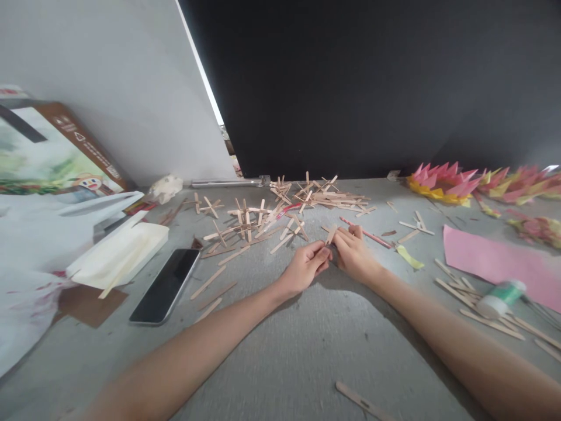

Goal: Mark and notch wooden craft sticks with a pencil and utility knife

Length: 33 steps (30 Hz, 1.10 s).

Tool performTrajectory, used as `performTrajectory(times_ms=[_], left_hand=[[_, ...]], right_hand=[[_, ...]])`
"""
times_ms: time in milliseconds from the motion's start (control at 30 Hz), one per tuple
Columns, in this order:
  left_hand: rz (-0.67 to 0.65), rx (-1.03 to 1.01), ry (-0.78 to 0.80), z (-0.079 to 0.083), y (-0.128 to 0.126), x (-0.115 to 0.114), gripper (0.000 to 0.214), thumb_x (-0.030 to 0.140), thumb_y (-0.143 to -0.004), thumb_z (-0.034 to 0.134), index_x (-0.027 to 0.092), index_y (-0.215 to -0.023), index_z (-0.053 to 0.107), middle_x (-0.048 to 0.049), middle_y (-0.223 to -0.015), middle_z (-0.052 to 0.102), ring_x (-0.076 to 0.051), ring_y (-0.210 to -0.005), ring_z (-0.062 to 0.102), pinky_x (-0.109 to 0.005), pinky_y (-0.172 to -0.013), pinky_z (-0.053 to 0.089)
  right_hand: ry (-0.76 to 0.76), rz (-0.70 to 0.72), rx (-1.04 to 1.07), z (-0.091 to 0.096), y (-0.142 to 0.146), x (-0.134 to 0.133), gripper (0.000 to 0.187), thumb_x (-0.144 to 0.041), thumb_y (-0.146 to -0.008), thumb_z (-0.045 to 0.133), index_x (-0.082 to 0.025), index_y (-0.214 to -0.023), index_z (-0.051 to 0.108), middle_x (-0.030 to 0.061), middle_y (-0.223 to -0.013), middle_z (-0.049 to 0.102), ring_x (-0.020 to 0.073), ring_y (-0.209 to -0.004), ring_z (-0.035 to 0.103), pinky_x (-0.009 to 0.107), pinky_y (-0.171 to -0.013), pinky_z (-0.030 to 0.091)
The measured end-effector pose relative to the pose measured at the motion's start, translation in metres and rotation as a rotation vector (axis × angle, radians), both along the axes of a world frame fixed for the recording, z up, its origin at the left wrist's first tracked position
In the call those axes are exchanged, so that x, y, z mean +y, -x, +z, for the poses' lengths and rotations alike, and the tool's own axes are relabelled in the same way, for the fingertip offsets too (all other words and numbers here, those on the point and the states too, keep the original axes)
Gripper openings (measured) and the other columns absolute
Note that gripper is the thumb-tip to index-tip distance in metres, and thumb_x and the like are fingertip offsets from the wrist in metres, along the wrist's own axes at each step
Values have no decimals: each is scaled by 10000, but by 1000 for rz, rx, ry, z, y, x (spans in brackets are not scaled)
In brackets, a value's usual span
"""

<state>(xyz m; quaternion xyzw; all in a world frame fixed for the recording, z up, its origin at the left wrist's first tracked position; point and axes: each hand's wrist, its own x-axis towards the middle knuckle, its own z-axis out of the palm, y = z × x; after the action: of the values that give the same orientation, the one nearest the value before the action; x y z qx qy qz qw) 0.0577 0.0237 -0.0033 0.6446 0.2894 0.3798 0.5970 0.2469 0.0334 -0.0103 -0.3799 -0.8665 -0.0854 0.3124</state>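
Both hands meet at the middle of the grey table (pixel 289 351). My left hand (pixel 307 266) is curled, its fingertips pinched against the right hand. My right hand (pixel 353 251) is closed round a short wooden stick (pixel 331 234) that pokes up from its fingers. Just beyond lies a heap of wooden sticks glued into crosses (pixel 280 213). A red pencil (pixel 366 234) lies right behind the right hand.
A black phone (pixel 166 285) lies to the left, beside a white tissue pack (pixel 118 254) and a picture box (pixel 56 152). Pink paper (pixel 495 260), a glue bottle (pixel 499 298) and loose sticks sit at right. Pink and yellow paper flowers (pixel 442 182) line the dark back wall.
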Motion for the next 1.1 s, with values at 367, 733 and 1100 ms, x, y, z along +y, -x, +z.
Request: performTrajectory(times_ms=[367,733,1100], left_hand=[[55,21,4,0,1,-2,474,626,-1018,481,184,-855,532,61,-594,442,-89,-508,342,-226,-507,268],[235,-27,30,1,1,-2,447,622,-1011,504,189,-907,541,79,-554,411,-90,-485,351,-216,-486,251],[142,67,-18,1,2,-3,443,584,-1028,486,201,-806,466,68,-606,439,-95,-542,370,-235,-548,291]], right_hand=[[-23,22,33,-2,1,1,263,22,-831,429,-211,-926,504,59,-847,613,240,-808,537,370,-824,293],[28,20,106,0,-1,-3,264,-14,-951,380,-218,-1049,517,62,-931,656,228,-851,578,389,-868,320],[116,-26,236,-4,-1,-6,164,-207,-1065,399,-243,-1113,552,52,-957,675,233,-871,598,429,-905,354]])
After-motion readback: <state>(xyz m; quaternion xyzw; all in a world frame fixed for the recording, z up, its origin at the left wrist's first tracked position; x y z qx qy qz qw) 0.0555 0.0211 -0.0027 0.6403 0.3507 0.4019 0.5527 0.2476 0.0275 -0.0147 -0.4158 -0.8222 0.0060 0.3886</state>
